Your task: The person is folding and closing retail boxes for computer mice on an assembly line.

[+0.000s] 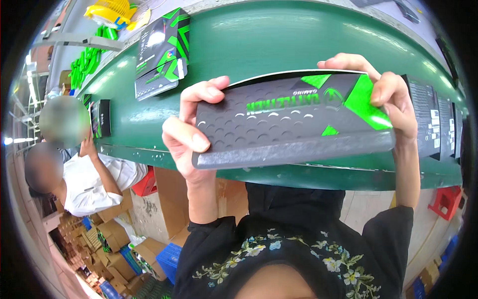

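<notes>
A black and green cardboard box [279, 122] is held up between my hands, above the green table [279, 35]. Its upper edge bows outward, and a dark gap shows along it. My left hand [191, 124] grips the left end, thumb on the face near the lower corner. At the right end my right hand [386, 94] has its fingers curled over the top corner and side. Whether anything is inside the box cannot be seen. Beyond my left hand, a similar black and green box [164, 55] lies on the table.
Several dark boxes [430, 117] stand in a row at the right. Green pieces [89, 60] and a yellow fan [110, 12] are at the far left. A person in a white shirt [94, 182] sits at the left by another box [101, 118]. Cartons [112, 234] fill the floor behind; a red stool [444, 202] stands right.
</notes>
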Demonstrator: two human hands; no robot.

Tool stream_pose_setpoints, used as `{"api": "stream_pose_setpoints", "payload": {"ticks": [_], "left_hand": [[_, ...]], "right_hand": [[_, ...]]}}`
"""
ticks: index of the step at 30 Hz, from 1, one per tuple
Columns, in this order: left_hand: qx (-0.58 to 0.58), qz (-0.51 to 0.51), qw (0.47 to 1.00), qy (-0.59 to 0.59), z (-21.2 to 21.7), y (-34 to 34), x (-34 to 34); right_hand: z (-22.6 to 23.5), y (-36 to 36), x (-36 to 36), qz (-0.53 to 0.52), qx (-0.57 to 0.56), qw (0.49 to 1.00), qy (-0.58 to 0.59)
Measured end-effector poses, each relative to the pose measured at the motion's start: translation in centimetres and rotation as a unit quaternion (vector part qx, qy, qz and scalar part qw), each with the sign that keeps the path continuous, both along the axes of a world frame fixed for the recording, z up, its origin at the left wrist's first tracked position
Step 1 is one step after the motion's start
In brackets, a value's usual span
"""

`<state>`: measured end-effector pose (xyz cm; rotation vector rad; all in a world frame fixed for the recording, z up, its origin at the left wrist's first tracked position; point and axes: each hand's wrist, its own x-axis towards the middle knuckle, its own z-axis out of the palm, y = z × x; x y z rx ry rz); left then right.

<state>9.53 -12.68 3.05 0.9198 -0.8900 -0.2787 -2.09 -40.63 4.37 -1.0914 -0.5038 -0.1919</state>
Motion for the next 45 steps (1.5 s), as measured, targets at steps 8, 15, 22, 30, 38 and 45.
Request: {"api": "stream_pose_setpoints", "payload": {"ticks": [8, 15, 22, 30, 38, 45], "left_hand": [[0.061, 0.109, 0.988, -0.090, 4.0, -0.5, -3.5], [0.124, 0.209, 0.927, -0.286, 2.7, -0.6, -2.2], [0.075, 0.401, 0.886, -0.220, 2.3, -3.8, -5.0], [0.083, 0.202, 0.976, 0.025, 2.5, -3.5, -7.2], [0.039, 0.160, 0.985, 0.052, 0.7, -2.5, -6.0], [0.075, 0.236, 0.969, -0.024, 1.0, -4.7, -5.1]], "right_hand": [[6.6, -1.1, -2.6, -0.095, -0.315, 0.941, -0.079], [5.5, 1.1, -3.2, -0.252, -0.537, 0.790, -0.153], [4.0, 3.3, -3.4, -0.341, -0.432, 0.819, -0.162], [1.5, 3.7, -4.3, -0.314, -0.267, 0.910, -0.048], [0.6, 3.1, -4.0, -0.250, -0.101, 0.963, -0.005], [0.0, 3.5, -2.9, -0.328, -0.155, 0.932, -0.013]]}}
